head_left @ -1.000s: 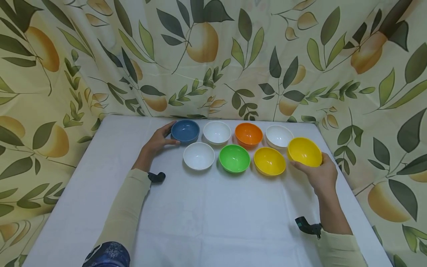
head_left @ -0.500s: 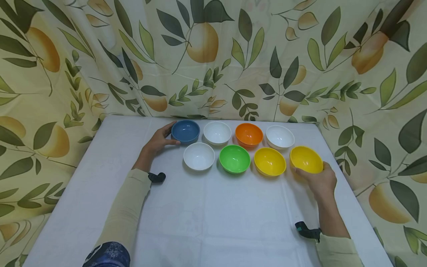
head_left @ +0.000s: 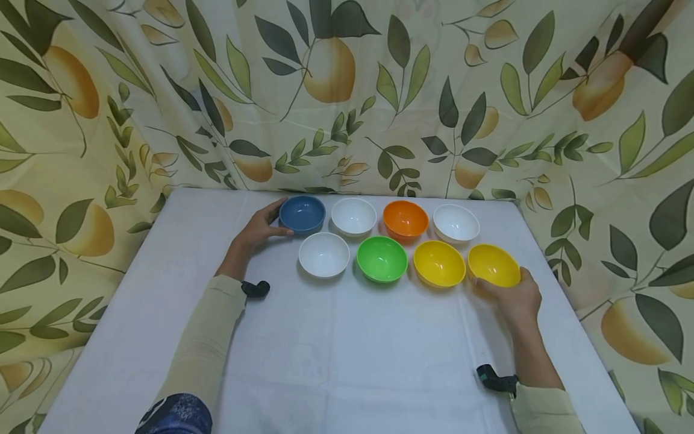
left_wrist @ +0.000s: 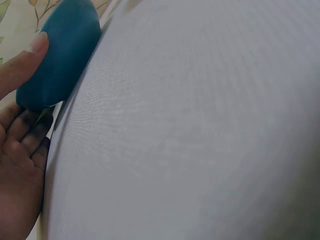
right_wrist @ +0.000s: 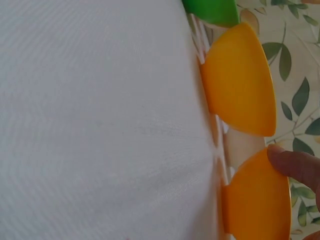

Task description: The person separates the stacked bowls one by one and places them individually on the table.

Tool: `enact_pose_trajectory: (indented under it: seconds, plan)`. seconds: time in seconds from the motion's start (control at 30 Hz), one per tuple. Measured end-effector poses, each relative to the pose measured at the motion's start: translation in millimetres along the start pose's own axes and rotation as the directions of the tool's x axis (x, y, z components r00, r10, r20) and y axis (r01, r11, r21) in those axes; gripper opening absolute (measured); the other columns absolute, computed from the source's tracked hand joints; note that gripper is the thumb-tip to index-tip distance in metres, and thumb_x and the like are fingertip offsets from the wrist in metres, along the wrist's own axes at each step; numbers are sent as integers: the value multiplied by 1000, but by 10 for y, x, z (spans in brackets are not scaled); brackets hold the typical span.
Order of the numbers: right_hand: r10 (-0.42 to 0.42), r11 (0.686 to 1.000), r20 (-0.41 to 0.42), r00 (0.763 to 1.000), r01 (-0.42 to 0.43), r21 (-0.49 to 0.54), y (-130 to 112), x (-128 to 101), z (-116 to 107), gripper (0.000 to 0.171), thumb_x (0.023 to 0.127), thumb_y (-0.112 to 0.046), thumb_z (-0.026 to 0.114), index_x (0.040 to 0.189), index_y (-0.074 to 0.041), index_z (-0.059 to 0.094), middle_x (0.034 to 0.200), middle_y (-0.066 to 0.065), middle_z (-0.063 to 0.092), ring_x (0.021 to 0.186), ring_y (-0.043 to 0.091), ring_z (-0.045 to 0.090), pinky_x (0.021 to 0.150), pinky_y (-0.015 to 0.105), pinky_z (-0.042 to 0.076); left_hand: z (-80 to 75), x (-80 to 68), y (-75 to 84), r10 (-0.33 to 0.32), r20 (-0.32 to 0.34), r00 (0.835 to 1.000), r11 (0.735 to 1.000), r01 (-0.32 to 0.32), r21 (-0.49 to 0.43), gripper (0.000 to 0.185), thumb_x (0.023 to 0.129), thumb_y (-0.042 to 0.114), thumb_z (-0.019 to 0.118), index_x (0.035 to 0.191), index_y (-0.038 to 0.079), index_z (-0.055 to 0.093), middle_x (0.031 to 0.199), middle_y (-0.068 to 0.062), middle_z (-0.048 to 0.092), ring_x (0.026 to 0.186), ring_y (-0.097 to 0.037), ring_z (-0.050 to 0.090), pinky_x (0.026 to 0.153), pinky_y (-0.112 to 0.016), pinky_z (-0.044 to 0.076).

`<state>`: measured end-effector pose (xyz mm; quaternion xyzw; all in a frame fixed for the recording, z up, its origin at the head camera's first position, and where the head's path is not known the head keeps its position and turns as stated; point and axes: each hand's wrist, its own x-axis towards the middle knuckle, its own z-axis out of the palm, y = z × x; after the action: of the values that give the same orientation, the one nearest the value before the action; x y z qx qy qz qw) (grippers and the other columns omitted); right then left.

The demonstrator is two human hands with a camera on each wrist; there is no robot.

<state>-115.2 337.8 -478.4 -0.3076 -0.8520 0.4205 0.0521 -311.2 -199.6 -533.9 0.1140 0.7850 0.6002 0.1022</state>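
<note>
In the head view my left hand [head_left: 257, 231] holds the left side of a blue bowl [head_left: 302, 215] at the back left of the table. Its thumb lies against the bowl's outer wall in the left wrist view, with the fingers by the bowl's lower edge. My right hand [head_left: 515, 295] grips a yellow bowl [head_left: 494, 265] at the right end of the front row, thumb on the near side. Just left of it stands another yellow bowl [head_left: 439, 264]. A green bowl [head_left: 382, 259] and a white bowl [head_left: 324, 255] continue that row.
Behind the front row are a white bowl [head_left: 353, 217], an orange bowl [head_left: 405, 220] and another white bowl [head_left: 456, 223]. A white cloth covers the table [head_left: 347, 349]. A leaf-and-fruit patterned curtain [head_left: 336, 138] rises at its back edge.
My right hand has brought the yellow bowl toward me and down, level with the front row and close beside the other yellow bowl. My left hand has stayed at the blue bowl.
</note>
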Motion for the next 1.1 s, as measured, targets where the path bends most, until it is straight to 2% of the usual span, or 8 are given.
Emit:
enact_pose_trajectory:
  seconds: [0.7,0.9,0.97,1.1]
  plan:
    - [-8,999,-27,1000,9,31,40,58,67,111,91,-32,83,166,3,9,170,26,20,152,45,27,125,57,26,-10,-23,28,5,-3,1000,1000,-5,5,106,79,2,92,166,12,33,172,-10,25,159,-29,18,129,-39,18]
    - [-11,999,-25,1000,12,35,38,50,85,110,92,-31,82,166,2,9,170,26,20,152,45,27,125,57,25,-16,-24,17,-4,1,1000,1000,4,1,106,80,-1,90,167,10,29,173,-11,22,160,-29,15,129,-38,16]
    - [-13,999,-24,1000,14,35,33,52,83,109,92,-31,82,166,2,9,170,26,20,152,45,27,125,57,25,-14,-35,42,-11,4,1000,1000,11,-1,105,81,-3,89,166,8,29,173,-12,21,160,-30,15,129,-39,15]
    - [-26,999,-18,1000,26,28,23,73,73,109,92,-32,81,167,1,8,171,25,19,152,45,26,126,57,25,3,-111,222,-16,15,1000,1000,16,-21,102,82,-8,86,166,3,28,173,-16,21,160,-33,14,130,-41,15]
